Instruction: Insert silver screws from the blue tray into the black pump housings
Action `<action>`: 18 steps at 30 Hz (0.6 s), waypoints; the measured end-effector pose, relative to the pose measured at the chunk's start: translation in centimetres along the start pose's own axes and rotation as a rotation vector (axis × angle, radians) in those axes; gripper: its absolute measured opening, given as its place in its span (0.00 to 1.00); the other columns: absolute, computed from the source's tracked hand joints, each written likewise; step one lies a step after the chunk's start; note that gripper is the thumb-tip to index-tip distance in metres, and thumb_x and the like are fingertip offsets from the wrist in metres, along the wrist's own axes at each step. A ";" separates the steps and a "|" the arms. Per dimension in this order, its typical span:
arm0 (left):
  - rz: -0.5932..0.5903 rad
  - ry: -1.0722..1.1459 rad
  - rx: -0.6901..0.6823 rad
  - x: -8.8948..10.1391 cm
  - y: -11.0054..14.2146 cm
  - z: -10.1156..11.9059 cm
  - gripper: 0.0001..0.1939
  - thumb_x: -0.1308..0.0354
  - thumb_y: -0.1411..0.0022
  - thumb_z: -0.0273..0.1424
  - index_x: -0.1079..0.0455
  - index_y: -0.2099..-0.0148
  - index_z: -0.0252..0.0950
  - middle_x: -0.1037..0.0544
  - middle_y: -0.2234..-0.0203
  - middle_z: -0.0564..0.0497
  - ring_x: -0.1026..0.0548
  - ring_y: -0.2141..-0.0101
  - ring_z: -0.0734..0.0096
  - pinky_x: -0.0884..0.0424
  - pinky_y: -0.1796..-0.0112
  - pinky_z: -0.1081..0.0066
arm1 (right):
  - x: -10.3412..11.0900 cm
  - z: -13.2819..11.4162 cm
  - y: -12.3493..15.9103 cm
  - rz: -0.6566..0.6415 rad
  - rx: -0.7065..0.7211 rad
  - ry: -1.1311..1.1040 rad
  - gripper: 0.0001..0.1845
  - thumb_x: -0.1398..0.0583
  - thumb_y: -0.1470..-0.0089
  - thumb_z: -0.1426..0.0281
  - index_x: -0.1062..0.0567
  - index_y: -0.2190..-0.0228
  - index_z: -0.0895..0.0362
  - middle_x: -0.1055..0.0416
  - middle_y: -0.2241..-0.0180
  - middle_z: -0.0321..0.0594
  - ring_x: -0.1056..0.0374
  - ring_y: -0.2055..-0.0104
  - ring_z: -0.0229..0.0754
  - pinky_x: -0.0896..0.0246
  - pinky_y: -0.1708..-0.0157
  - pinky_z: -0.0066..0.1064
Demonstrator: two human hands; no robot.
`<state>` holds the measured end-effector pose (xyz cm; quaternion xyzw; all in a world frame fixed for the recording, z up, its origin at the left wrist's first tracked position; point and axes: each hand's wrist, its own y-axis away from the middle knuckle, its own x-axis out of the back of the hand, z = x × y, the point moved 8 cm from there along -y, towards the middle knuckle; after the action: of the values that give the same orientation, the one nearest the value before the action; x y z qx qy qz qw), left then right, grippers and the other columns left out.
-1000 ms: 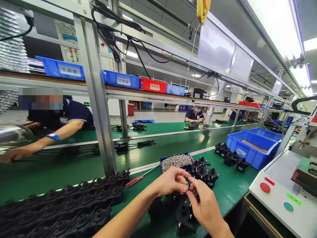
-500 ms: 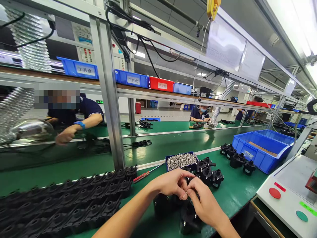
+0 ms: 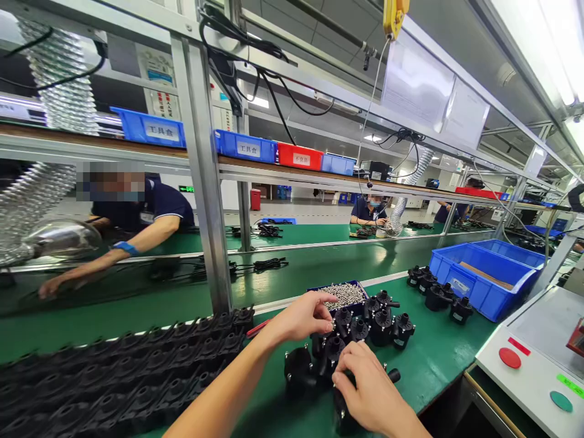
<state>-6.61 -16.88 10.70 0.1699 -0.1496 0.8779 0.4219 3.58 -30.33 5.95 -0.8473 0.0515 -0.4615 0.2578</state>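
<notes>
My left hand (image 3: 310,317) is beside the tray of screws (image 3: 347,295), above the black pump housings. Its index finger points out while the other fingers curl to the thumb; whatever lies in them is hidden. Low in front, my right hand (image 3: 367,383) bends over a black pump housing (image 3: 342,413), thumb and fingertips drawn together at its top. What they pinch is too small to make out. Another pump housing (image 3: 298,368) stands just left of it, with silver screws sticking up at its rim. More pump housings (image 3: 381,325) cluster behind my hands.
Rows of black parts (image 3: 109,401) fill the left bench. A red-handled screwdriver (image 3: 258,328) lies behind my left forearm. Further right are blue bins (image 3: 479,280) and a machine panel with red and green buttons (image 3: 510,358). Across the belt, a co-worker (image 3: 150,207) reaches sideways.
My hands, together before, have come apart: the left went up and left toward the screws, the right down onto a pump housing. The co-worker's arm moved left and down.
</notes>
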 end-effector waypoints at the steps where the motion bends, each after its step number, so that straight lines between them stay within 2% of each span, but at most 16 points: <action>1: -0.004 -0.001 0.003 -0.2 0.0 0.0 0.43 0.31 0.50 0.37 0.36 0.33 0.29 0.17 0.68 0.48 0.22 0.69 0.62 0.28 0.65 0.67 | -0.2 0.2 -0.2 -0.004 -0.008 0.020 0.10 0.38 0.40 0.80 0.29 0.68 0.53 0.27 0.62 0.35 0.30 0.57 0.45 0.33 0.55 0.37; 7: 0.014 -0.034 -0.017 -0.1 -0.2 -0.3 0.42 0.33 0.49 0.37 0.35 0.33 0.28 0.17 0.68 0.48 0.23 0.68 0.62 0.28 0.64 0.66 | -1.2 0.0 -0.7 -0.051 -0.036 0.254 0.08 0.36 0.42 0.78 0.24 0.70 0.53 0.24 0.65 0.38 0.29 0.58 0.51 0.32 0.56 0.43; 9: 0.026 -0.043 -0.028 0.2 0.0 -0.2 0.43 0.34 0.49 0.37 0.36 0.33 0.27 0.17 0.67 0.49 0.23 0.68 0.62 0.28 0.64 0.65 | -1.0 -0.3 -0.2 -0.031 -0.002 0.285 0.08 0.32 0.44 0.75 0.21 0.63 0.51 0.23 0.63 0.39 0.29 0.58 0.52 0.31 0.56 0.43; 12: 0.060 -0.042 -0.039 1.1 0.5 0.3 0.43 0.33 0.50 0.38 0.36 0.33 0.27 0.18 0.67 0.49 0.23 0.67 0.61 0.27 0.62 0.65 | -0.1 -0.3 1.4 0.085 0.140 0.332 0.32 0.24 0.53 0.61 0.24 0.48 0.52 0.23 0.57 0.43 0.28 0.53 0.57 0.30 0.50 0.49; 13: 0.074 -0.037 -0.043 1.5 0.7 0.5 0.43 0.33 0.50 0.38 0.35 0.34 0.27 0.18 0.67 0.49 0.23 0.67 0.61 0.27 0.62 0.64 | 0.1 -0.2 2.1 0.137 0.219 0.385 0.36 0.24 0.53 0.57 0.26 0.45 0.53 0.23 0.58 0.45 0.29 0.52 0.60 0.32 0.47 0.53; 15: 0.095 -0.027 -0.053 2.2 1.1 0.9 0.42 0.33 0.50 0.38 0.35 0.34 0.27 0.18 0.66 0.49 0.22 0.66 0.60 0.27 0.61 0.64 | -0.2 0.1 3.5 0.235 0.380 0.507 0.34 0.27 0.48 0.56 0.26 0.44 0.55 0.22 0.63 0.45 0.29 0.51 0.62 0.37 0.41 0.60; 18: 0.123 -0.024 -0.066 3.0 1.6 1.4 0.43 0.33 0.50 0.38 0.36 0.34 0.27 0.18 0.66 0.49 0.22 0.65 0.60 0.27 0.59 0.64 | -2.4 0.4 4.8 0.305 0.511 0.569 0.21 0.35 0.37 0.65 0.26 0.44 0.51 0.23 0.68 0.40 0.27 0.55 0.55 0.38 0.39 0.60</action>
<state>-9.36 -16.32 13.01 0.1568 -0.1939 0.8946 0.3709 3.29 -33.56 1.65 -0.5771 0.1297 -0.6319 0.5009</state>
